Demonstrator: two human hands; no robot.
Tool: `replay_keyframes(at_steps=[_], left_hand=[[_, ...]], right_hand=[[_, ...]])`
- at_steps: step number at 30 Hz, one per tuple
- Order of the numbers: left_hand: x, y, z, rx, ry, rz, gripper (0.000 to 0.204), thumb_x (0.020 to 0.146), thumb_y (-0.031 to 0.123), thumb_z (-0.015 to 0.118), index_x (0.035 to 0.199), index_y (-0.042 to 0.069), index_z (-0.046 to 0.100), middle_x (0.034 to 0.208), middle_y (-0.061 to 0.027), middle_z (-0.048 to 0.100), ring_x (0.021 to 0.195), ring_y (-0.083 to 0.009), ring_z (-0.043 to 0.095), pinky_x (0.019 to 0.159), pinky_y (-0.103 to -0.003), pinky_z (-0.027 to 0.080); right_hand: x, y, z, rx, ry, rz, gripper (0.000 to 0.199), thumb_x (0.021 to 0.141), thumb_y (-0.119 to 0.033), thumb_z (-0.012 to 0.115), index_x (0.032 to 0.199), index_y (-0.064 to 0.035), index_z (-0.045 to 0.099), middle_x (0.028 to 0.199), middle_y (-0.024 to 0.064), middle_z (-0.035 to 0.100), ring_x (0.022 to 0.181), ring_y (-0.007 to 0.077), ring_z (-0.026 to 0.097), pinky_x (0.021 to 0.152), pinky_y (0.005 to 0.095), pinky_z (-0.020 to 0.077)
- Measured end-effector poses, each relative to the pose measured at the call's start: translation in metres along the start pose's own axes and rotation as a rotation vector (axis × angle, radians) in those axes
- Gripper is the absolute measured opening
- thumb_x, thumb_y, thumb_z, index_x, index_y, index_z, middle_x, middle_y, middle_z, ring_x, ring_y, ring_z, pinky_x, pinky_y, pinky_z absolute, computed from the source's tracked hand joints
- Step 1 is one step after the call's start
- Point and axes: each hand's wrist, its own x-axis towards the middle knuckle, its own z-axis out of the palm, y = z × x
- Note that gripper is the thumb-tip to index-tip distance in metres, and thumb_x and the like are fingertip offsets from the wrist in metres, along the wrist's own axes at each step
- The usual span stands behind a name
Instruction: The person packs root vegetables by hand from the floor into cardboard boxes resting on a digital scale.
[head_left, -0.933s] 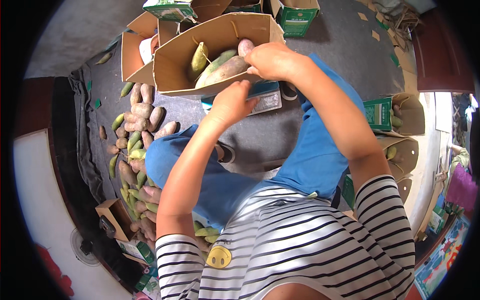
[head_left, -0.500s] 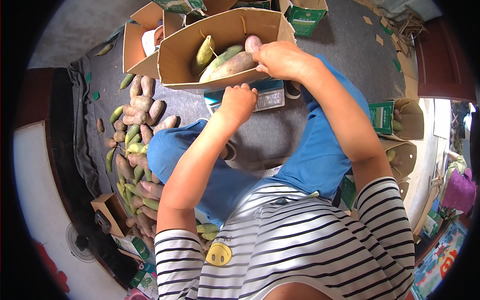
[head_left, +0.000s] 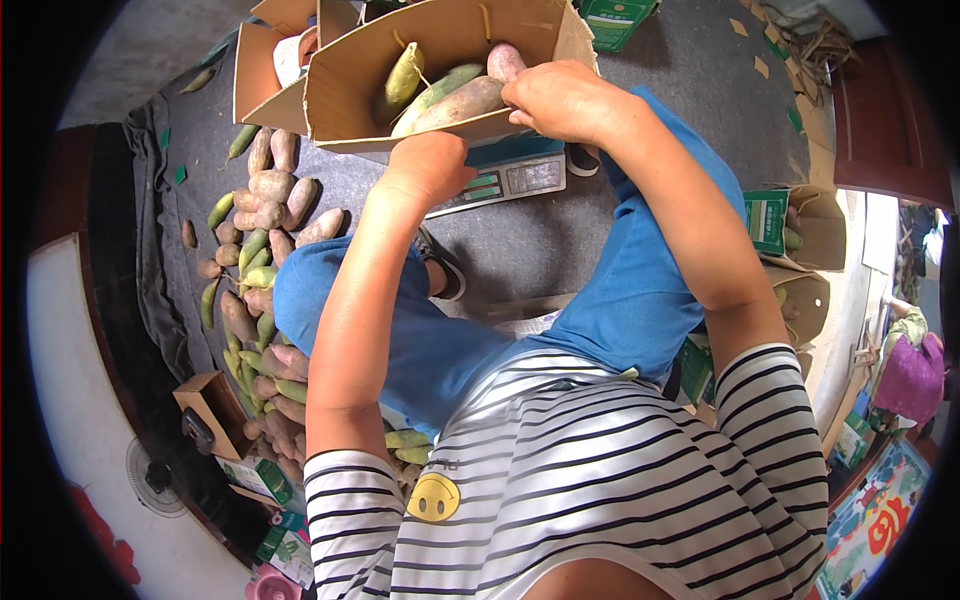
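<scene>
An open brown cardboard box stands on a flat weighing scale in front of me. Inside lie long green and purplish-brown fruits. My left hand grips the near wall of the box. My right hand reaches over the box's right side and rests on the purplish fruit at the near edge; whether it holds the fruit or the box wall I cannot tell. Both forearms run up from the lower edge, over my blue trousers and striped shirt.
A heap of the same green and purple fruits lies on the dark cloth to my left. More open cardboard boxes stand behind. Green-printed cartons and filled boxes sit on the right. A small fan stands lower left.
The box and both hands have shifted up in the view. My right hand has settled lower onto the box's right edge and the fruit there.
</scene>
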Motion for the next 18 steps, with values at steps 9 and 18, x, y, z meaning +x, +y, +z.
replay_keyframes(at_steps=[9, 18], left_hand=[[-0.004, 0.001, -0.010, -0.082, 0.031, 0.043, 0.033, 0.079, 0.034, 0.062, 0.084, 0.001, 0.064, 0.079, -0.0174, 0.064, 0.081, -0.0340, 0.062, 0.074, -0.043, 0.048], [-0.004, -0.002, -0.002, -0.053, 0.124, 0.073, 0.032, 0.078, 0.031, 0.063, 0.087, 0.000, 0.063, 0.082, -0.0206, 0.063, 0.082, -0.0355, 0.061, 0.072, -0.044, 0.049]], right_hand=[[0.006, -0.008, 0.002, 0.037, 0.030, -0.030, 0.021, 0.084, -0.024, 0.058, 0.087, -0.0041, 0.062, 0.080, 0.0158, 0.063, 0.080, 0.0340, 0.061, 0.071, 0.0449, 0.0473], [0.014, -0.015, -0.006, -0.016, 0.041, -0.032, 0.021, 0.082, -0.025, 0.058, 0.096, -0.0097, 0.063, 0.093, 0.0139, 0.061, 0.086, 0.0323, 0.061, 0.071, 0.0434, 0.0493]])
